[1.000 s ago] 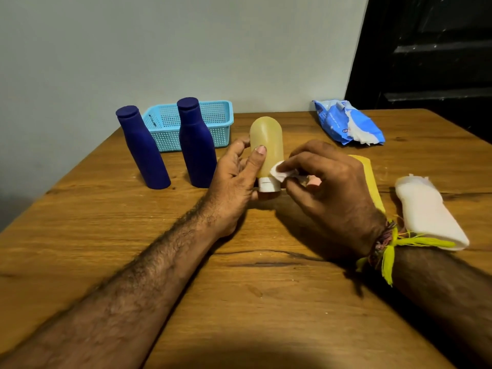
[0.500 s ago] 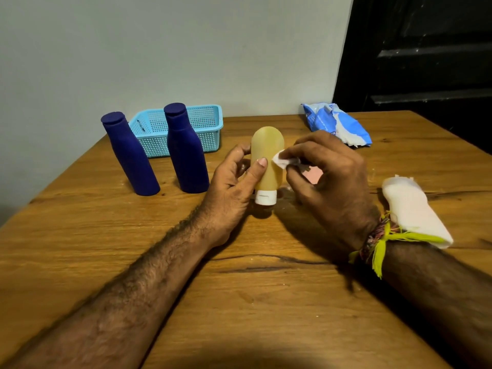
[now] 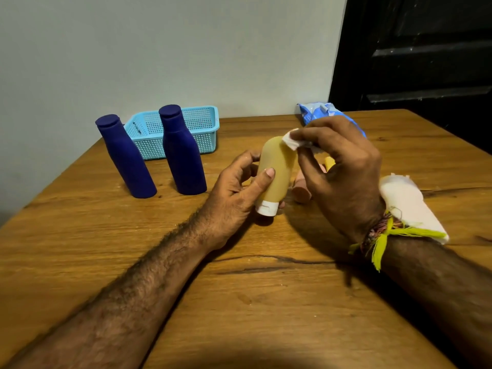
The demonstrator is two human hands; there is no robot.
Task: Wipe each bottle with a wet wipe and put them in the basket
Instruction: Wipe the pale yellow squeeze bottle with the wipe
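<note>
- At the middle of the table, your left hand grips the yellow bottle cap-down, thumb across its front and fingers curled behind it, so it tilts just above the wood.
- Your right hand pinches the wet wipe between thumb and fingertips against the bottle's rounded top.
- A second ago the wipe was down near the white cap; it has since travelled up the side to the top, which suggests this bottle's wiping is close to done.
- Behind, the two blue bottles stand upright just in front of the light-blue basket, which shows no bottle inside, so most of the task looks to be still ahead.
- Your right hand hides much: a pink thing and a scrap of yellow beside it can't be identified, the blue wipes pack is half covered, and the white bottle lies partly behind your wrist.
- You can't see the bottle's back face, so whether it's clean is unknown.
</note>
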